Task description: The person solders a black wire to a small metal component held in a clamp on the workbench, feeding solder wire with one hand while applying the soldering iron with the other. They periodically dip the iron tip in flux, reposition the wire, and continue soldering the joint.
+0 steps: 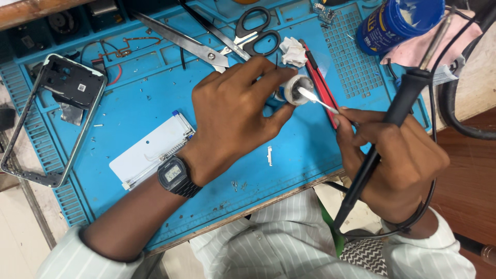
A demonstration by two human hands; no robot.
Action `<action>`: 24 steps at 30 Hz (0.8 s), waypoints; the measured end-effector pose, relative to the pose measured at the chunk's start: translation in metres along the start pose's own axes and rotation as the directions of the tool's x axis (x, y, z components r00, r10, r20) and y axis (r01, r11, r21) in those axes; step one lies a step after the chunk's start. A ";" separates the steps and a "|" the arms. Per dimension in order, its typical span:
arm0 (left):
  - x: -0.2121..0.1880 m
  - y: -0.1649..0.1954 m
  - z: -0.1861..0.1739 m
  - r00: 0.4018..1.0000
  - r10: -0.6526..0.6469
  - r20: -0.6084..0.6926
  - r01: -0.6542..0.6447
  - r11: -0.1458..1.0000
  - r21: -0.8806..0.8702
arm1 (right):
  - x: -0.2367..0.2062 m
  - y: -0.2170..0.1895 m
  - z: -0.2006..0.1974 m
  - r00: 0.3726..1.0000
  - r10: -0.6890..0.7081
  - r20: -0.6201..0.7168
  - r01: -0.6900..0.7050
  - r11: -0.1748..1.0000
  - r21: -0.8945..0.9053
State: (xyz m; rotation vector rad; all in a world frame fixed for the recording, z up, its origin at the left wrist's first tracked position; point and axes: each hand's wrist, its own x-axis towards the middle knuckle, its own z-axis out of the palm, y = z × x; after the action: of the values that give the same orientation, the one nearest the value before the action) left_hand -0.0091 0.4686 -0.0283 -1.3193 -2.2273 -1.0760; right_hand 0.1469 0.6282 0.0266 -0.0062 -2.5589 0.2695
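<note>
**Head view: left hand on small pot, right hand on tweezers and soldering iron**

Left hand (232, 116) reaches across the blue mat (134, 119), fingers clamped round a small round pot (295, 89), which is tipped so its open mouth faces the right hand. A wristwatch (174, 176) sits on the left wrist.

Right hand (395, 157) has its fingers pinched together on thin metal tweezers (318, 100); the tip sits at the mouth of the pot. The same hand also grips a black soldering iron (392, 124), handle running up and to the right, metal tip near the top edge, cable trailing down past the wrist.

Pot is over the mat, right of centre, just below a crumpled white wad (293, 50) and touching or just beside a red-handled knife (320, 82); can't tell which.

Around it:
- Scissors (253, 37), black handles, blades open, lying at the top of the mat behind the left hand.
- White flat part (150, 150) with a blue end, lying under the left forearm's near side.
- Phone frame (54, 116), back up, at the left end of the mat, part over the edge.
- Blue tub (395, 23) on a pink cloth (413, 49), top right, off the mat.
- Small white strip (269, 155) on the mat between the two hands.

Mat sits on a wooden worktop (26, 10). Striped white sleeves on both arms.
</note>
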 end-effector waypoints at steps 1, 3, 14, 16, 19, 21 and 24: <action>0.001 -0.001 0.000 1.000 -0.009 0.007 0.009 1.000 0.002 | -0.001 0.001 0.000 1.000 -0.005 -0.004 0.005 1.000 0.005; 0.001 -0.001 0.001 0.999 -0.027 0.022 0.027 1.000 0.004 | -0.004 0.003 0.000 1.000 -0.012 -0.012 0.012 1.000 0.012; -0.003 0.000 0.003 1.000 -0.008 0.009 0.008 1.000 -0.004 | -0.006 0.004 0.002 1.000 -0.014 -0.020 0.015 1.000 0.016; -0.002 0.002 0.002 1.000 0.010 0.015 -0.010 1.000 0.017 | -0.003 0.002 0.001 1.000 -0.012 -0.009 0.012 1.000 0.001; -0.001 0.010 0.001 0.998 0.057 0.030 -0.059 0.996 0.060 | 0.004 -0.001 -0.004 1.000 -0.007 0.003 0.007 0.999 -0.048; 0.000 0.014 0.001 0.993 0.111 0.033 -0.114 0.987 0.113 | 0.009 -0.003 -0.007 1.000 -0.008 0.023 0.009 0.997 -0.081; 0.000 0.017 0.000 0.987 0.156 0.039 -0.160 0.974 0.162 | 0.015 -0.006 -0.007 0.999 -0.038 0.025 0.041 0.991 -0.129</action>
State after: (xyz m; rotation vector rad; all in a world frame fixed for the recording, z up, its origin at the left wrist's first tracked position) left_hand 0.0052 0.4732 -0.0212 -1.4178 -2.1355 -0.8046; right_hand 0.1383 0.6243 0.0414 -0.0012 -2.5911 0.0879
